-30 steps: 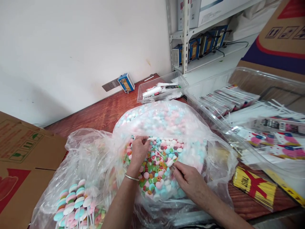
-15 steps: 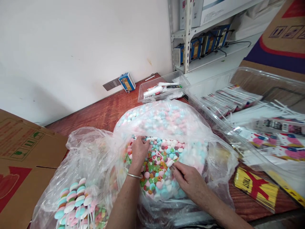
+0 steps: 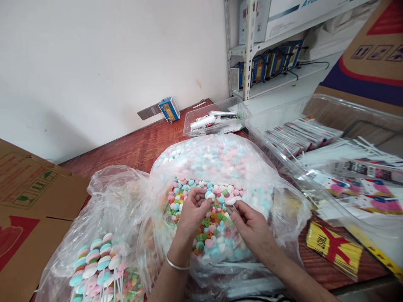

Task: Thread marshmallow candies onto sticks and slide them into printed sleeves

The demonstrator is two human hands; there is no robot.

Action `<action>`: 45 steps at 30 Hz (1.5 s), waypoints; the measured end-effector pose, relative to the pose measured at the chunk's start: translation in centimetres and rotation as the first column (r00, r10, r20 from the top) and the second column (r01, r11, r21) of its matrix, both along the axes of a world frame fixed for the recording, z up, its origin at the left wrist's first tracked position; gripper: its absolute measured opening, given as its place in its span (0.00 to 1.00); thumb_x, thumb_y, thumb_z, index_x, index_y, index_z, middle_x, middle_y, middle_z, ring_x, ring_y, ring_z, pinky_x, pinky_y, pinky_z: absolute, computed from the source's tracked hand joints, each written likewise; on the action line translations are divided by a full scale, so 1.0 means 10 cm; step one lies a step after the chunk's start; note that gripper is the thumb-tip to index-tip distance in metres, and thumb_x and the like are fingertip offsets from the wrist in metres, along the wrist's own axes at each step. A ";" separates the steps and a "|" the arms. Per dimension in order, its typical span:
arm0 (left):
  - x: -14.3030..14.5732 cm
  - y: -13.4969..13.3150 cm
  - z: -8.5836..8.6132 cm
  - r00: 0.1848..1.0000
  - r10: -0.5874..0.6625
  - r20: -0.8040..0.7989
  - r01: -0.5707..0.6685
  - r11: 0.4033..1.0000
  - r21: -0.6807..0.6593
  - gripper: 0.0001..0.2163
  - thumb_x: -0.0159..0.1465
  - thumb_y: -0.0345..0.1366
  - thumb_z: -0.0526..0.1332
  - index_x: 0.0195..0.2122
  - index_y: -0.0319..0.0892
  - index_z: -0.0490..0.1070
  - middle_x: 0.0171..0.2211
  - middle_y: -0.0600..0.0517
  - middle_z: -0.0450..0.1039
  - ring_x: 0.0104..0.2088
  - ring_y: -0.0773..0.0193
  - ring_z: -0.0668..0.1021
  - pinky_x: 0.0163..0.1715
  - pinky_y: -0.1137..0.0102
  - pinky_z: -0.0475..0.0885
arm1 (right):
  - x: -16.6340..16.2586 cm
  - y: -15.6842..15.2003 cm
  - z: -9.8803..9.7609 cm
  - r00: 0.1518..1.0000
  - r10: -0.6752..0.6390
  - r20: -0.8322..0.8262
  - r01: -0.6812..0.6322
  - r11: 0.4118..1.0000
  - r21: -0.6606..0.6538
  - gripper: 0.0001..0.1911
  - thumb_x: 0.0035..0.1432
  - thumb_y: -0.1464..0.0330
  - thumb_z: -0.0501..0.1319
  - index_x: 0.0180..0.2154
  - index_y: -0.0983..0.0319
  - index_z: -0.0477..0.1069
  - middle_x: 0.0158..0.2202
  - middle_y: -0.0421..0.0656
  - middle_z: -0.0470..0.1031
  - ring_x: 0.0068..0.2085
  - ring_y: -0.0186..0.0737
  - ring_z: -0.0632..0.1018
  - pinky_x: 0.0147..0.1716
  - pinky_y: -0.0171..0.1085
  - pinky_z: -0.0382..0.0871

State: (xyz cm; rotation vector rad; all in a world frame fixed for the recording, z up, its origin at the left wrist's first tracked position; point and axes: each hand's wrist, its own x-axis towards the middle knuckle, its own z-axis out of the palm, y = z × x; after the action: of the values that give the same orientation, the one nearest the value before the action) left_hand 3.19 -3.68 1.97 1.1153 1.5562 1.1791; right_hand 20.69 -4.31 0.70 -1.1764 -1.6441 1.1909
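Observation:
My left hand point(image 3: 195, 209) pinches a blue and white candy point(image 3: 210, 196) between thumb and fingers, over the open bag. Facing it, my right hand point(image 3: 253, 224) is closed on a candy stick, most of which is hidden by the fingers. A white candy point(image 3: 233, 200) sits on this stick, with pinkish and darker pieces close to its tip. Beneath both hands, a large clear plastic bag point(image 3: 214, 167) is full of small pastel candies and coloured ring gummies point(image 3: 217, 216).
Finished candy skewers point(image 3: 100, 256) lie on another plastic bag point(image 3: 116, 184) at left. A cardboard box point(image 3: 37, 201) stands beyond them. Clear trays hold pens point(image 3: 204, 121) and printed packets point(image 3: 299, 134). Yellow twist ties point(image 3: 333, 249) lie on the wooden table point(image 3: 135, 149) at right.
My left hand has lifted out of the candies with a blue and white piece and turned toward the right hand. The right hand has risen slightly with the stick.

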 end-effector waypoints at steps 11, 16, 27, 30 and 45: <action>0.37 -0.26 0.20 0.899 0.052 0.434 -0.007 0.995 -0.103 0.20 0.46 0.41 0.75 0.39 0.39 0.76 0.33 0.49 0.79 0.32 0.65 0.79 0.34 0.72 0.74 | -0.03 0.02 0.05 0.999 0.012 -0.042 -0.014 0.998 -0.061 0.09 0.62 0.63 0.55 0.42 0.58 0.68 0.26 0.37 0.72 0.33 0.40 0.75 0.30 0.33 0.67; 0.31 -0.19 0.13 0.895 0.184 0.407 -0.150 0.982 -0.114 0.18 0.49 0.41 0.72 0.39 0.37 0.75 0.30 0.50 0.77 0.29 0.67 0.79 0.33 0.71 0.75 | 0.08 -0.07 0.15 0.991 0.029 0.130 -0.032 0.999 0.016 0.13 0.67 0.63 0.48 0.32 0.58 0.65 0.24 0.37 0.69 0.27 0.37 0.69 0.27 0.33 0.61; 0.17 -0.18 0.07 0.926 0.227 0.301 -0.232 0.972 -0.020 0.15 0.56 0.39 0.66 0.43 0.38 0.73 0.29 0.53 0.75 0.28 0.69 0.76 0.31 0.73 0.73 | 0.16 -0.30 0.26 0.934 0.278 0.225 -0.256 0.959 -0.123 0.15 0.65 0.64 0.47 0.30 0.59 0.68 0.26 0.40 0.73 0.27 0.39 0.71 0.27 0.34 0.61; 0.18 -0.18 0.07 0.927 0.232 0.296 -0.236 0.971 -0.024 0.15 0.56 0.39 0.66 0.43 0.38 0.73 0.29 0.52 0.75 0.28 0.68 0.76 0.31 0.73 0.73 | 0.16 -0.29 0.27 0.944 0.278 0.181 -0.247 0.953 -0.175 0.15 0.65 0.64 0.48 0.30 0.59 0.68 0.24 0.38 0.70 0.25 0.37 0.68 0.24 0.33 0.60; 0.23 -0.19 0.03 0.965 0.171 0.201 -0.187 0.980 0.061 0.11 0.59 0.39 0.64 0.42 0.40 0.73 0.29 0.52 0.75 0.29 0.68 0.76 0.32 0.74 0.72 | 0.10 -0.30 0.15 0.961 0.238 -0.142 -0.277 0.846 -0.457 0.16 0.65 0.59 0.48 0.27 0.58 0.61 0.16 0.32 0.57 0.17 0.30 0.57 0.15 0.30 0.49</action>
State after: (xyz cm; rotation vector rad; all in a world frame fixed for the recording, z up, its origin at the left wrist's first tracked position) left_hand 5.45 -5.61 2.27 0.8930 1.4924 1.4385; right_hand 21.74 -7.34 2.18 -1.1953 -1.5266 1.8695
